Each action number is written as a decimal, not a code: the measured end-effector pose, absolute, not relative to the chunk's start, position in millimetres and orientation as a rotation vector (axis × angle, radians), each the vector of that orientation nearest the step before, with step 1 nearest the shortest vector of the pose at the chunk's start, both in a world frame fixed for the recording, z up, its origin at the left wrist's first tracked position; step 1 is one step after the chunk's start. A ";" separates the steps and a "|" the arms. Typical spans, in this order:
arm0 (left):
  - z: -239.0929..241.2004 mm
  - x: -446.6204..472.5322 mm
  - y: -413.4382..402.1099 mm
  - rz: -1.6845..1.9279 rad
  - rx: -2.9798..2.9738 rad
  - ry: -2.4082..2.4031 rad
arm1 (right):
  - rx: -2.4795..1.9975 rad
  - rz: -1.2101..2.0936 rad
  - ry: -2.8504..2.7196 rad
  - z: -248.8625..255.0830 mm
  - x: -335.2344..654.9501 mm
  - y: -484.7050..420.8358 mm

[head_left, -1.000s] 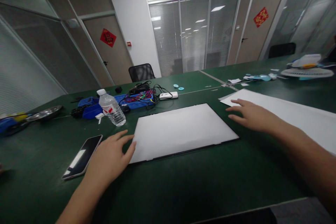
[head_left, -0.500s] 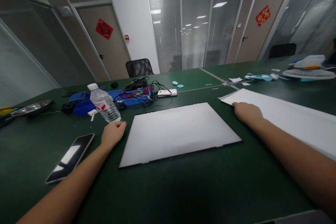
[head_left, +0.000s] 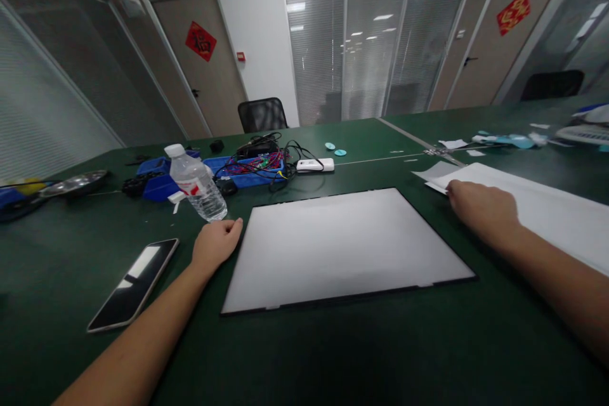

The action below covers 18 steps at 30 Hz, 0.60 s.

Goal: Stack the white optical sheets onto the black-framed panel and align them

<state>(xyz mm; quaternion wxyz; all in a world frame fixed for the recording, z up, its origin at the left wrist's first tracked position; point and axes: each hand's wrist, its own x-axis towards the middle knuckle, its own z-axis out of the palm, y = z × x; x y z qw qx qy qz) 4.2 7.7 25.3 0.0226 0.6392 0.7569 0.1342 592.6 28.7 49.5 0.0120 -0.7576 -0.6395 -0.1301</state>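
Note:
A flat white panel [head_left: 342, 244] with a thin black border lies on the green table [head_left: 333, 355] in front of me. My left hand [head_left: 216, 244] rests on the table at the panel's far left corner, fingers curled, just below a water bottle [head_left: 197, 184]. My right hand [head_left: 480, 209] lies fingers-down on the near edge of a large white sheet [head_left: 542, 212] to the right of the panel. Whether either hand grips an edge is hidden.
A phone [head_left: 136, 282] lies face up at my left. Behind the bottle are blue trays with coloured wires [head_left: 247, 168], a white box [head_left: 314, 165] and a metal dish [head_left: 73, 183]. Small items [head_left: 504, 139] sit far right. An office chair [head_left: 262, 114] stands beyond the table.
Both hands reached forward and their fingers curled: the left from the panel's near left edge to its far left corner, the right onto the sheet's edge. The view shifted.

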 end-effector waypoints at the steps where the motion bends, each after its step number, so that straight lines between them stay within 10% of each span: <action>1: 26.1 4.6 7.0 0.407 1.983 2.330 | -2.308 -0.448 -2.008 54.8 583.0 21.2; 7: 25.8 12.9 6.4 0.190 2.086 2.364 | -1.512 -0.622 -2.455 57.0 488.5 -36.5; 18: 26.4 15.8 8.1 0.119 2.079 2.385 | -0.983 0.206 -2.653 65.5 428.8 -54.6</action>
